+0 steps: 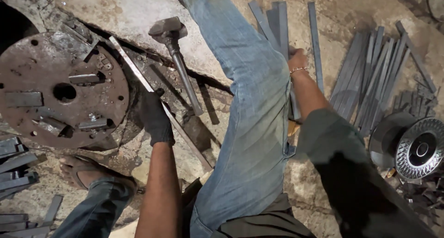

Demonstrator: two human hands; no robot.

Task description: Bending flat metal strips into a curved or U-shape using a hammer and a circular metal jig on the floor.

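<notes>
The gloved left hand [155, 117] is closed around 1 long flat metal strip [157, 101], fingers wrapped over its middle; the strip runs diagonally from the rusty round plate [60, 90] down toward the knee. Past the denim-clad leg [254, 104], the bare right hand [297, 60] rests on the flat bars [277, 25] lying on the concrete floor [125, 6]; its fingers are hidden. A hammer [175, 53] lies beyond the strip.
</notes>
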